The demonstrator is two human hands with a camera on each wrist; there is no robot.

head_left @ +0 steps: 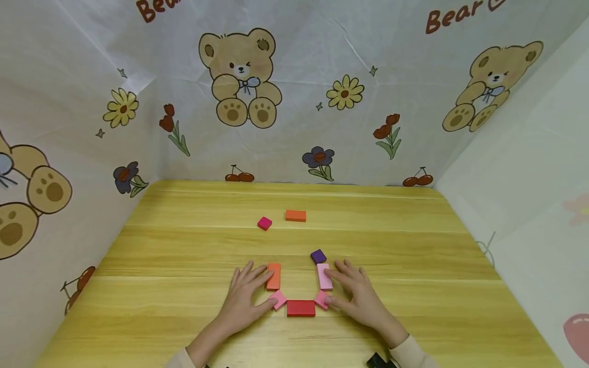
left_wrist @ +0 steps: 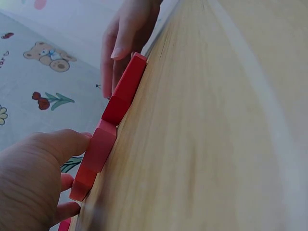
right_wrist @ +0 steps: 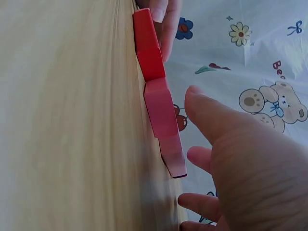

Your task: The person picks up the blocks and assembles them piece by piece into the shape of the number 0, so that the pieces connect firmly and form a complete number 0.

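On the wooden table, a red block (head_left: pixel 301 308) lies crosswise with a pink cube (head_left: pixel 278 300) at its left end and another pink cube (head_left: pixel 321 299) at its right end. An orange block (head_left: pixel 274 277) extends away from the left cube, and a light pink block (head_left: pixel 324 277) from the right one. My left hand (head_left: pixel 243 301) has its thumb at the left cube and its index finger at the orange block, fingers spread. My right hand (head_left: pixel 359 296) lies likewise, thumb over the right cube and index finger over the light pink block. Neither hand is curled round a block.
A purple cube (head_left: pixel 318 256) lies just beyond the light pink block. Farther back are a magenta cube (head_left: pixel 264 223) and another orange block (head_left: pixel 296 215). A bear-printed cloth (head_left: pixel 294 128) hangs behind the table. A black object (head_left: pixel 377 361) shows by the right sleeve.
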